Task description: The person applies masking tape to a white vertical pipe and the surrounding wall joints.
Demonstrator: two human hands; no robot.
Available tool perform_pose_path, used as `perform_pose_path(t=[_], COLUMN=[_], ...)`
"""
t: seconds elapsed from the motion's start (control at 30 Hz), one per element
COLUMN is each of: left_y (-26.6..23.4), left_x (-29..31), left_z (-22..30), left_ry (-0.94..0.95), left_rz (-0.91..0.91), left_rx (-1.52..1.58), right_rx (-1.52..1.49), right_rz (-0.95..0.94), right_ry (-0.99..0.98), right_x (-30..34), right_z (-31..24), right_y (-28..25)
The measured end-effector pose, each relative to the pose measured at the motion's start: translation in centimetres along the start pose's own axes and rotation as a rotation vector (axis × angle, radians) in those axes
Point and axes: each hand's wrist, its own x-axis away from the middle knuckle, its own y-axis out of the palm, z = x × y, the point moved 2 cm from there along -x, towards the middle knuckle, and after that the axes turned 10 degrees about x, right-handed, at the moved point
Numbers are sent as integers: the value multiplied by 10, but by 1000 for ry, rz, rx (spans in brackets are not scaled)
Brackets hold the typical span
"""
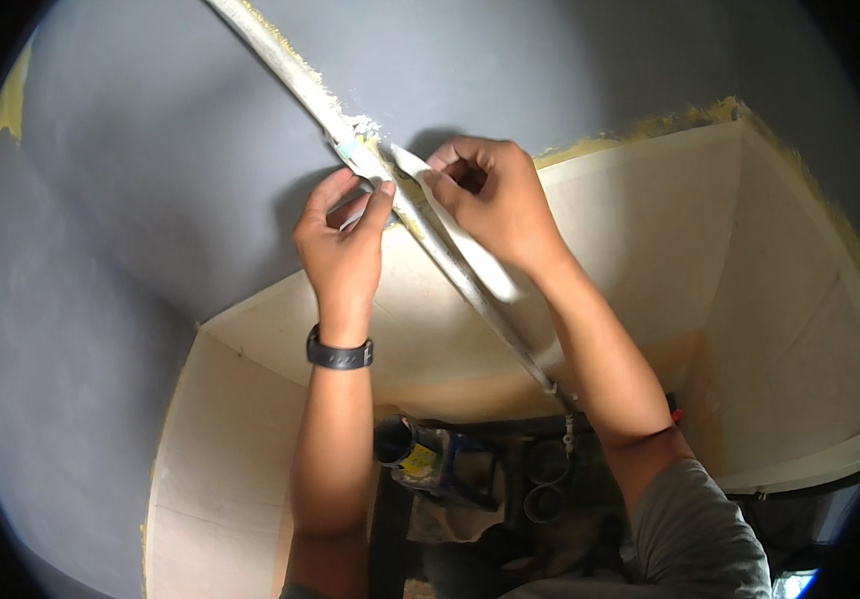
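A thin pale pipe (455,268) runs slantwise along the wall, from the upper left down to the lower middle. My right hand (495,195) pinches a long, limp white strip (482,262) between thumb and fingertips, and its tail hangs below beside the pipe. Left of the pipe, my left hand (342,222) has thumb and index finger closed at a whitish, wrapped-looking section (362,158). It seems to grip a white edge there; whether that belongs to the same strip I cannot tell. Both hands are raised against the wall. A black band (340,352) circles my left wrist.
Grey painted wall (180,150) fills the upper part, above cream panels (639,230) with rough yellowish edges. Lower down stand a dark bucket (396,439) with a yellow label, a blue stool-like frame (475,469) and round dark containers (544,502). A tap-like fitting (569,436) hangs nearby.
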Motion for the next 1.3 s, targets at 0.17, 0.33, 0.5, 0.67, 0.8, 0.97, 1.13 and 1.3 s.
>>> perform_pose_path(t=[0.17, 0.33, 0.5, 0.67, 0.8, 0.97, 1.13, 1.3], left_y=[15, 26, 28, 30, 24, 15, 2, 3], left_x=[-7, -8, -6, -7, -3, 1, 0, 6], left_z=[-4, -9, -7, -9, -16, -21, -22, -19], left_ry=[96, 113, 150, 149, 135, 115, 31, -43], left_rz=[160, 237, 274, 267, 243, 197, 214, 192], left_rx=[-180, -154, -189, -188, -73, 41, 162, 254], right_rx=[134, 270, 254, 312, 294, 321, 279, 332], right_rz=[-209, -329, -386, -475, -505, -506, -533, -611], right_ry=[-54, -50, 1, 51, 23, 126, 210, 257], right_x=[-36, -64, -75, -77, -78, -84, -86, -92], right_z=[-11, -20, -24, -32, -40, -49, -52, -53], right_y=[-2, 1, 7, 5, 9, 6, 14, 11])
